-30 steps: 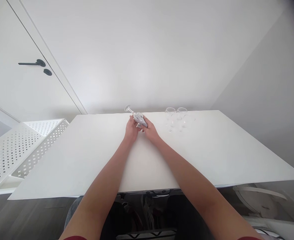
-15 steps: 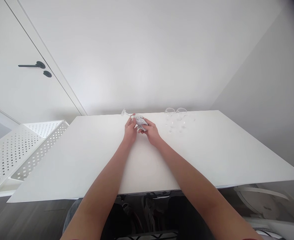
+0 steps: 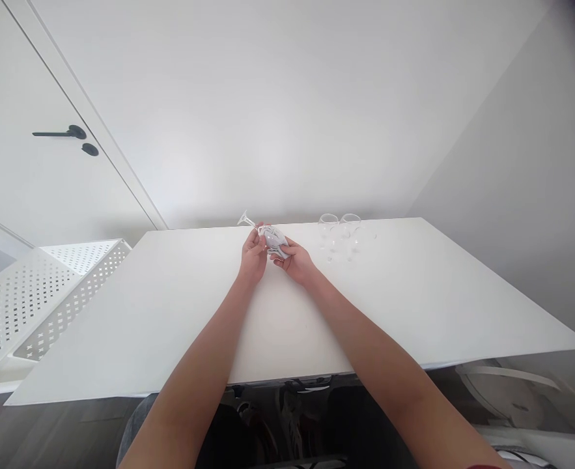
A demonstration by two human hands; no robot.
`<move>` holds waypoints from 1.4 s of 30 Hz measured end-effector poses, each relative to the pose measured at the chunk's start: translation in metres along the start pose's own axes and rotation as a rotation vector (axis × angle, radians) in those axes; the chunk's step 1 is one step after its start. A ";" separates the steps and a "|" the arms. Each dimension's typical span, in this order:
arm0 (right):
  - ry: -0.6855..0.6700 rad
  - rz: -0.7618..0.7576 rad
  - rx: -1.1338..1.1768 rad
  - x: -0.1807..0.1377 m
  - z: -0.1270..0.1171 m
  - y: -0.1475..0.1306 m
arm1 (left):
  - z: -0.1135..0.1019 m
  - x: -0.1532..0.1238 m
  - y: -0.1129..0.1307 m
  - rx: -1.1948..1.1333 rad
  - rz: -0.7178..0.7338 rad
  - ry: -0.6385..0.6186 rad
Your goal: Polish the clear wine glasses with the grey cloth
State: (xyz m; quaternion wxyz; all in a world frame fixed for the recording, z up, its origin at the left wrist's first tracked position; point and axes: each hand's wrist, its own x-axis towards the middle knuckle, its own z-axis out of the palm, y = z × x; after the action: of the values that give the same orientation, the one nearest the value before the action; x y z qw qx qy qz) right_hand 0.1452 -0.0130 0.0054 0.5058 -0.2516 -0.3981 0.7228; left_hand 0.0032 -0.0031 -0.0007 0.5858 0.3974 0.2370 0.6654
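Over the far middle of the table, a clear stemmed wine glass (image 3: pixel 271 235) lies tilted between my hands, its foot pointing up to the left. My left hand (image 3: pixel 252 255) is closed round the glass where stem and bowl meet. My right hand (image 3: pixel 297 260) grips the rim end of the bowl, thumb on top, with a pale grey-white cloth (image 3: pixel 284 250) at the fingers. Whether the cloth is inside the bowl or only around it, I cannot tell. To the right stand several clear stemmed glasses, among them one wine glass (image 3: pixel 328 225) beside another wine glass (image 3: pixel 350 225).
The white table (image 3: pixel 145 326) backs against a pale wall (image 3: pixel 277 117). Left of it is a white perforated metal rack (image 3: pixel 28 299), with a door (image 3: pixel 23 78) and black handle (image 3: pixel 67 132) behind. A round-fronted appliance (image 3: pixel 506 397) sits below the right front edge.
The glass has turned slightly in my hands, its foot now showing more side-on and its bowl more plainly. My hands stay in nearly the same place. The view has shifted a little.
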 end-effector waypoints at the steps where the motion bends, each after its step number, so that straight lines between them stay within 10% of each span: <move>1: 0.018 -0.039 -0.070 0.000 0.001 0.000 | 0.001 -0.001 0.000 0.004 -0.012 -0.011; 5: 0.093 -0.125 -0.232 0.000 0.004 0.002 | 0.003 -0.003 0.001 0.049 -0.056 0.019; 11: 0.069 0.042 0.144 0.001 0.001 0.002 | 0.003 -0.002 0.003 0.028 0.049 -0.073; 25: 0.561 -0.505 -0.324 -0.007 0.019 0.000 | 0.001 0.000 0.003 -0.100 0.103 0.136; 32: 0.359 -0.235 -0.286 -0.004 0.017 0.006 | 0.003 0.000 0.001 -0.075 0.063 0.153; 38: 0.383 -0.407 -0.107 0.002 0.005 0.006 | 0.015 -0.007 0.001 -0.024 -0.081 -0.099; 42: 0.392 -0.405 -0.065 0.007 -0.010 0.002 | 0.004 -0.001 0.000 -0.021 -0.181 0.172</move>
State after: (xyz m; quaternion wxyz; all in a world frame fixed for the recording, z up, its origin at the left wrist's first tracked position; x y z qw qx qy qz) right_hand 0.1492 -0.0040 -0.0016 0.6990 -0.3180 -0.3579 0.5313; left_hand 0.0064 -0.0044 0.0013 0.6252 0.3097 0.3141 0.6439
